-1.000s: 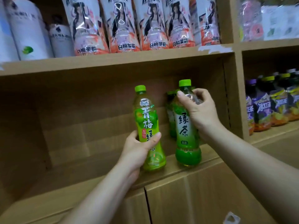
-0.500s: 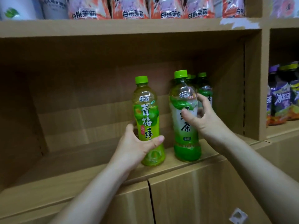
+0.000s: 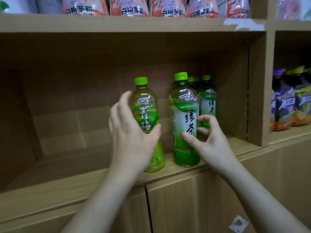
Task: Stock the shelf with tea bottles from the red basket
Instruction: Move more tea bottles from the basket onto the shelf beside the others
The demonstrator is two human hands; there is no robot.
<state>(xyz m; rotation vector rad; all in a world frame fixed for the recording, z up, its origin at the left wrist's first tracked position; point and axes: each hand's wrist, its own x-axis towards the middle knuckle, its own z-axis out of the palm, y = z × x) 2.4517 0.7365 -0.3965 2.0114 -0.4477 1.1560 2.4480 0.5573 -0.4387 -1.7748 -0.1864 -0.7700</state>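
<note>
Standing upright, two tea bottles [image 3: 184, 106] within the hands [image 3: 134, 140]

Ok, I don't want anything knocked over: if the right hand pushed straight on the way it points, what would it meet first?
The right hand would first meet the front green-capped, white-labelled plastic green tea bottle; its thumb looks to touch it, though depth is unclear.
</note>
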